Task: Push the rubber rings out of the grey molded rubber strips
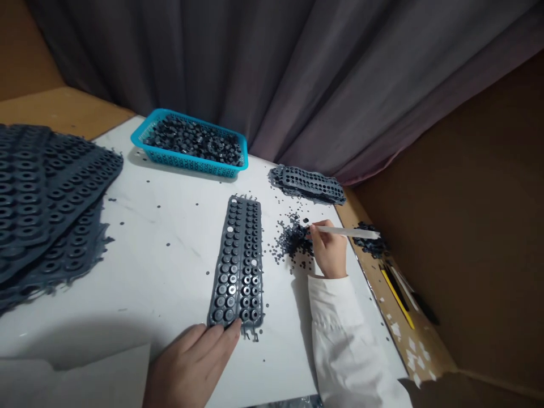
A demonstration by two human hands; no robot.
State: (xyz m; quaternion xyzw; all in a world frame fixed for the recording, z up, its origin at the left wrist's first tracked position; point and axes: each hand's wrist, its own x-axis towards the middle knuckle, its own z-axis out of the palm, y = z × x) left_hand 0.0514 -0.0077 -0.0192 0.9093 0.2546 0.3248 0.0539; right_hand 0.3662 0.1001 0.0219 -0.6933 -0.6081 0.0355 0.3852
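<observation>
A dark grey rubber sheet (242, 255) with rows of round raised pieces lies on the white table, and a few of its spots are empty holes. At its near end rests my left hand (198, 360), fingers stretched out flat and touching the edge. My right hand (329, 252) is closed in a pinch round a pale, flat, narrow stick (355, 232) that sticks out to the right; its working tip is hidden by the fingers. Right beside that hand is a heap of small dark round bits (293, 237), scattered on the table.
A blue plastic basket (191, 161) full of small dark rubber pieces stands at the back. Stacked rubber sheets (51, 209) lie at the left. Punched sheets (312, 184) are piled at the back right. Dark scraps (369, 241) and a yellow cutter (397, 294) lie along the right edge.
</observation>
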